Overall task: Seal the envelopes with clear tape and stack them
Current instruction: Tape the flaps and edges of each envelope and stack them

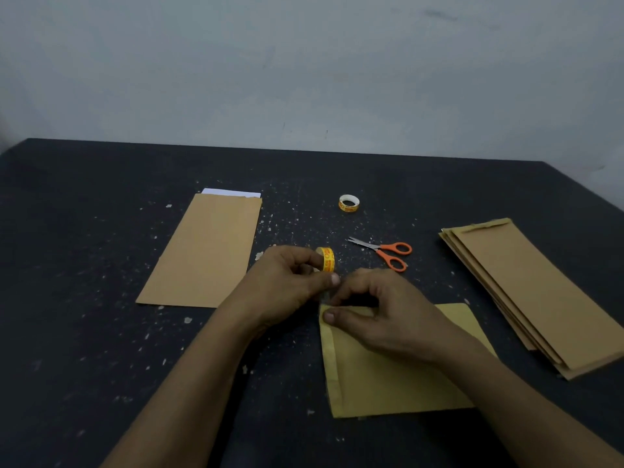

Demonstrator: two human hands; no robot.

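The left hand pinches a tape roll while the right hand pinches its strip onto the envelope.

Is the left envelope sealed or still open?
Open: white paper sticks out of the top of the left envelope, with no flap folded over it.

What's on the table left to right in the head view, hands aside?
Open envelope with white paper → tape roll in left hand → spare tape roll → scissors → envelope stack.
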